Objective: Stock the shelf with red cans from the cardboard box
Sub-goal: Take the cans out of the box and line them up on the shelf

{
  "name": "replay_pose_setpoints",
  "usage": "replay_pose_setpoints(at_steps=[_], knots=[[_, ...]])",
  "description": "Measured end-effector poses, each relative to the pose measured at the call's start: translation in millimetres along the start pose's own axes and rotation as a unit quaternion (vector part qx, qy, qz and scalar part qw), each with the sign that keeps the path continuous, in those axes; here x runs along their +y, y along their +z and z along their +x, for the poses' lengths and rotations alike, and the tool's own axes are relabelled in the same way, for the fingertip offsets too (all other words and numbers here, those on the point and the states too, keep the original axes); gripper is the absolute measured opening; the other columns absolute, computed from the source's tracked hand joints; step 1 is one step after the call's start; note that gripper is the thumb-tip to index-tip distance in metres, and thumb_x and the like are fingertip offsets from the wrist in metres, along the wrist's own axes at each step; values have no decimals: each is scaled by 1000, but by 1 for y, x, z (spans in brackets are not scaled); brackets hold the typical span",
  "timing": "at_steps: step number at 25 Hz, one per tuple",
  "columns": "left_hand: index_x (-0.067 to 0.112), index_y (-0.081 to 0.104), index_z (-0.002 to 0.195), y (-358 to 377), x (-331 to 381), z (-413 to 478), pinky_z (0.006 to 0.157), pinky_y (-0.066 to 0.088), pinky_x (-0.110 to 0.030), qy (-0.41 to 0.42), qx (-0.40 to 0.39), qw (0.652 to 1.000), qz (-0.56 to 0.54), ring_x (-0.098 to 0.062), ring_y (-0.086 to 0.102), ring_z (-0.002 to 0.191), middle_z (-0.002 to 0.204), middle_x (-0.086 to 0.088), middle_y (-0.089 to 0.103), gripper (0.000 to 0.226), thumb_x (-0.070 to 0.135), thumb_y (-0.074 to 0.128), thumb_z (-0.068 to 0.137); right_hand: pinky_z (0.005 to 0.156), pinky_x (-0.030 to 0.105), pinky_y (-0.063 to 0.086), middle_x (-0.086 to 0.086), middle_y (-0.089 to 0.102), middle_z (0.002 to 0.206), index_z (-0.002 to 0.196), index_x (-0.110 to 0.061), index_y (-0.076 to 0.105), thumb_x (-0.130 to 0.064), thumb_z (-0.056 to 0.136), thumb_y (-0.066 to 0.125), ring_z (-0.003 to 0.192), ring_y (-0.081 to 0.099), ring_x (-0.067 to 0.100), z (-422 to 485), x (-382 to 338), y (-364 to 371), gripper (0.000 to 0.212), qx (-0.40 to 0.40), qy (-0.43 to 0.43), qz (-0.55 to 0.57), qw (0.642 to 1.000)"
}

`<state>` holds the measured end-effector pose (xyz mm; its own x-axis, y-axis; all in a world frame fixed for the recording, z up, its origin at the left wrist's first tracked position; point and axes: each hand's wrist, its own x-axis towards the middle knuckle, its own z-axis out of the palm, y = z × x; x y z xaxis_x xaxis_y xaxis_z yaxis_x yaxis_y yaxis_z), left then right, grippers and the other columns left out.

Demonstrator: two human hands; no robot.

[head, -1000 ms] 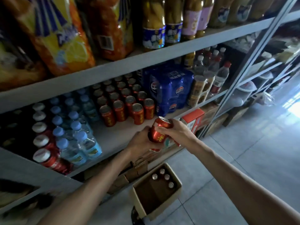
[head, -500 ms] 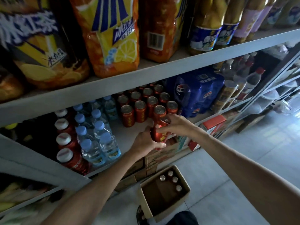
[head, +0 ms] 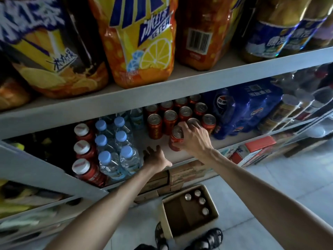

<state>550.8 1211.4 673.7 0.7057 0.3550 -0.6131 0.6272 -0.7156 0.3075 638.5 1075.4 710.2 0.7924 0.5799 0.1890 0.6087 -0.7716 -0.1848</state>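
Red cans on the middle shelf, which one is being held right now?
The frontmost can, standing alone ahead of the packed rows, nearest the front edge of the shelf; the right hand grips it.

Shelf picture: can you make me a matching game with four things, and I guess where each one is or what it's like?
1 can
2 box
3 water bottles
4 left hand

A on the floor
B open, holding nothing
C gripped by the right hand
D blue-capped

Pairs: 1-C, 2-A, 3-D, 4-B
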Motion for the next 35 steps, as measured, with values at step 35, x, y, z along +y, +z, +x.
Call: replay_pose_setpoints(at_steps=[35], knots=[[10,-1,156,3,7,7,116,9,-63,15,-63,994,89,-52,-7,144,157,-34,-9,109,50,68,82,91,41,47,12,60,125,131,-9,56,-38,62,88,114,54,34,9,3,20,82,1,-4,18,1000]])
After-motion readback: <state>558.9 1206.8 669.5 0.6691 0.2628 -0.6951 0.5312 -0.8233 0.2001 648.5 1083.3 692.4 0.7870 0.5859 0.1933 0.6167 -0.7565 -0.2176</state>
